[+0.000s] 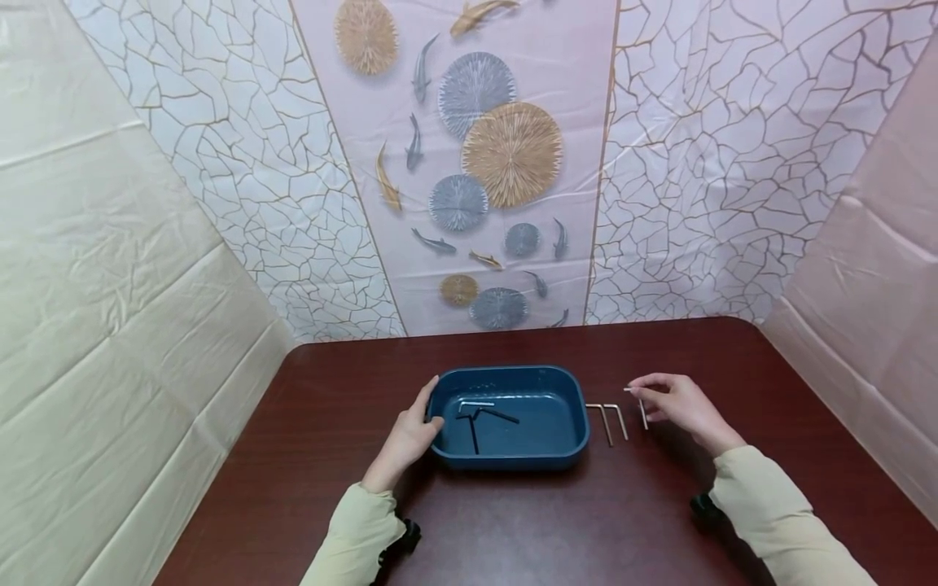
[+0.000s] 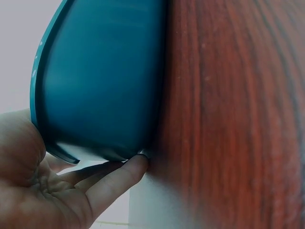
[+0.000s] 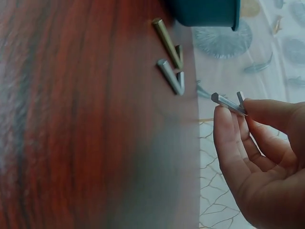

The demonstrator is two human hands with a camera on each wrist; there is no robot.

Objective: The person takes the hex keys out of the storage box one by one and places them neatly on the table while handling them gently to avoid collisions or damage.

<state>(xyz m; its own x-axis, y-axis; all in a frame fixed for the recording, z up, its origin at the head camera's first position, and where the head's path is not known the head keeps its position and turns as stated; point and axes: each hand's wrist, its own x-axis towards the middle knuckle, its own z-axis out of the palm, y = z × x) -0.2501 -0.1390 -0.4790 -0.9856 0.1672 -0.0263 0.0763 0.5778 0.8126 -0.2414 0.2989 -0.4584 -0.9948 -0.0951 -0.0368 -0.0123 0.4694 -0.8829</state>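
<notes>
My left hand [image 1: 407, 438] holds the left end of a blue rectangular tray [image 1: 513, 462], thumb at the rim. In the left wrist view its fingers [image 2: 114, 183] lie along the tray's outer wall [image 2: 100, 81]. Inside the tray lie several L-shaped hex keys: black ones [image 1: 500, 416] and a silver one [image 1: 478, 404]. My right hand [image 1: 681, 404] pinches a silver hex key [image 3: 228, 103] between thumb and fingertips, above the table. To its left, on the table beside the tray, lie a brass-toned hex key [image 3: 167, 43] and another silver hex key [image 3: 170, 76].
The dark red-brown wooden table [image 1: 513, 521] carries everything. A patterned cloth [image 1: 506, 268] hangs behind its far edge, and pale cloth walls [image 1: 146, 285] stand on both sides.
</notes>
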